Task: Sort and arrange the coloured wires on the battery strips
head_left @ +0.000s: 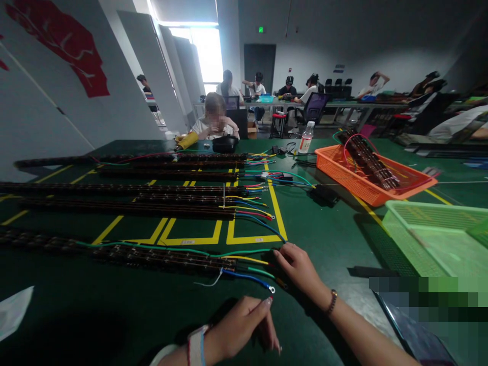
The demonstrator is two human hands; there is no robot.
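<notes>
Closest to me on the green table lies a dark cable bundle (133, 255) with green, yellow and blue leads at its right end. My right hand (299, 264) is over those lead ends, fingers bent and close together; what they hold, if anything, is hidden. Just below the ring terminal (271, 290) of the blue lead is my left hand (247, 325), its thumb near the terminal and other fingers stretched downward, nothing seen in them. A white cable tie (218, 277) hangs from the bundle. More dark bundles (125, 207) lie behind, over yellow tape outlines.
An orange basket (331, 170) holding another bundle stands at the right, with a green basket (404, 213) nearer. A bottle (306, 137) and a black adapter (324, 194) are behind. A person (215, 119) sits across the table; others work farther back.
</notes>
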